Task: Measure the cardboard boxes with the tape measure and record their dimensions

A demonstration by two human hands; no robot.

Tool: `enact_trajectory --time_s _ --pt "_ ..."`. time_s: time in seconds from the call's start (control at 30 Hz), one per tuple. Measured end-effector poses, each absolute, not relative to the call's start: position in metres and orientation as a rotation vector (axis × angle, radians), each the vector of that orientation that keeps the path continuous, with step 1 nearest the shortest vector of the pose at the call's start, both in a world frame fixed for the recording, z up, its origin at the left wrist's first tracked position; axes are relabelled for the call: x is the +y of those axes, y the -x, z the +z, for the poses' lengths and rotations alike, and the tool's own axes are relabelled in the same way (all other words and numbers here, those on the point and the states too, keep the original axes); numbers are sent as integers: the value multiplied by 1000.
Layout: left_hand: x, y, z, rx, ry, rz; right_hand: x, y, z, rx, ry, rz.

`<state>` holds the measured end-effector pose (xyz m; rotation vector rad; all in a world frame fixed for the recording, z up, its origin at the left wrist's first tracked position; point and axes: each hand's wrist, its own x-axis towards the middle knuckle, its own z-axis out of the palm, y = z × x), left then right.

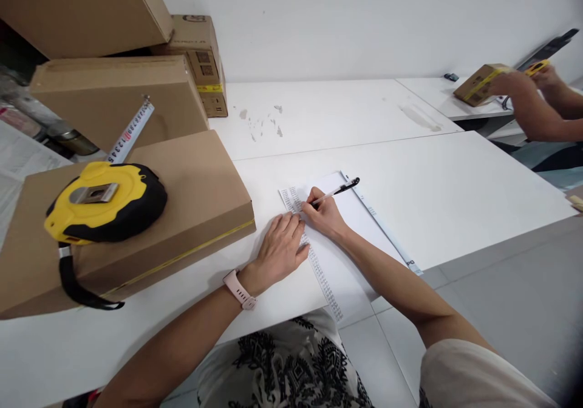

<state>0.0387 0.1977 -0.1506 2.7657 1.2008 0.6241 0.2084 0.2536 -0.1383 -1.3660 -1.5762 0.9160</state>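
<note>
White paper: near edge of bench;
Right hand: pinched snug round a pen;
Left hand: flat-ish, paper's left edge, gripping nothing;

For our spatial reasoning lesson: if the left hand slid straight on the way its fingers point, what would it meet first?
Most likely the right hand, which holds a pen just ahead of the left hand; the exact gap is unclear.

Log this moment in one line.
left hand: resting at paper edge | right hand: holding pen at paper | tape measure: on cardboard box, blade out | co-worker's hand: at small box
</note>
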Motion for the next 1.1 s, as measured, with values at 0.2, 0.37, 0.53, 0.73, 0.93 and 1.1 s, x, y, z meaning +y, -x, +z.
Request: enact_trajectory --time_s 0.2,0.37,0.53,0.73,0.93,1.1 --pt "197 -39 -151 1202 -2734 640 255 -210 -137 -1605 1380 904" --pt "197 -39 -151 1199 -2729 642 254 -210 -137 -1603 1382 904" --pt "198 -38 -151 1199 -2769 654 253 -209 -136 -1597 1372 917" --pt "197 -38 -149 1209 -2763 636 254 -208 -136 -1607 1385 919" --pt "197 -39 -148 1196 -2762 675 254 -208 -136 -1600 1386 912" --pt "197 -38 -151 1189 -2759 680 254 -208 -137 -1595 1362 922"
